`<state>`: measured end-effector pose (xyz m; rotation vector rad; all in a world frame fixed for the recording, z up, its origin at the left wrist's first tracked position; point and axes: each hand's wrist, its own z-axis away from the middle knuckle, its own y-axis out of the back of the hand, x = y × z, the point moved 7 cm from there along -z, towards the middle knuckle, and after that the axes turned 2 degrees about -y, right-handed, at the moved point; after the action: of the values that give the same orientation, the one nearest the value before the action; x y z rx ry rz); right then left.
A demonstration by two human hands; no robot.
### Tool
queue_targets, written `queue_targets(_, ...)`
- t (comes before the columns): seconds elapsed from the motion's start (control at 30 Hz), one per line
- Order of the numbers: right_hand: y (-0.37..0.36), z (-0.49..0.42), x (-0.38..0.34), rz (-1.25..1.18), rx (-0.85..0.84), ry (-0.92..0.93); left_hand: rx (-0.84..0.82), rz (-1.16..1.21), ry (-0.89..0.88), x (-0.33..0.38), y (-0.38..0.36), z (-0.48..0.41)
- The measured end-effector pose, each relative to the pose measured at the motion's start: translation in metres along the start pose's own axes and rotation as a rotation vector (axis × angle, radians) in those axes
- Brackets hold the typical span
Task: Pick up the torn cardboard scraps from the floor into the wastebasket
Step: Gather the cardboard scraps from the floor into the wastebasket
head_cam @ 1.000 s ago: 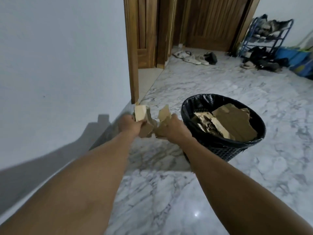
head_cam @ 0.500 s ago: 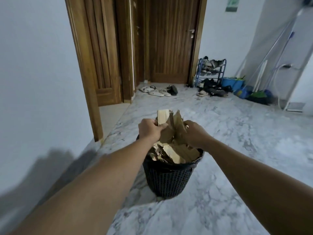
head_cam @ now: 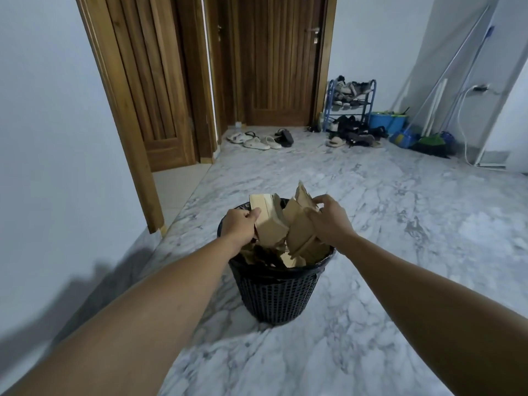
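- Both bare forearms are stretching forward, angling in toward each other.
- The left hand is gripping cardboard scraps, its thumb pressing on top.
- The right hand is clutching more scraps, its fingers curled and knuckles up.

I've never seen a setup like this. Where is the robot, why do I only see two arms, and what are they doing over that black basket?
There is no robot here: these are a person's own bare arms. The camera is worn on the person's head and looks forward and down, so you see roughly what they see. The left hand and the right hand each grip torn cardboard scraps, held over the mouth of a black mesh wastebasket that already holds more brown pieces. The basket stands on a grey marble floor. Farther back are wooden doors, some sandals and a blue shoe rack.
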<state>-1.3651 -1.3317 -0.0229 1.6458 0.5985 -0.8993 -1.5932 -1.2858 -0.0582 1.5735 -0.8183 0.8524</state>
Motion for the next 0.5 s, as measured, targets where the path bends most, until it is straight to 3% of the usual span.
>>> queue_targets(0.07,-0.005,-0.001,0.005,-0.002,-0.029,-0.043,-0.066,-0.092,-0.003,-0.005,0.002,-0.003)
queue_targets(0.17,-0.018,0.000,0.014,0.144,-0.129,-0.056,-0.169,-0.446,-0.070,-0.013,0.005,0.001)
queue_targets(0.27,-0.021,0.001,0.014,0.267,-0.129,0.000,-0.087,-0.724,-0.146,-0.011,0.014,0.006)
queue_targets(0.4,-0.023,-0.001,0.012,0.321,-0.118,0.029,-0.023,-0.767,-0.176,-0.002,0.020,0.009)
queue_targets(0.5,-0.027,-0.002,0.013,0.337,-0.148,0.051,0.002,-0.658,-0.171,0.002,0.019,0.009)
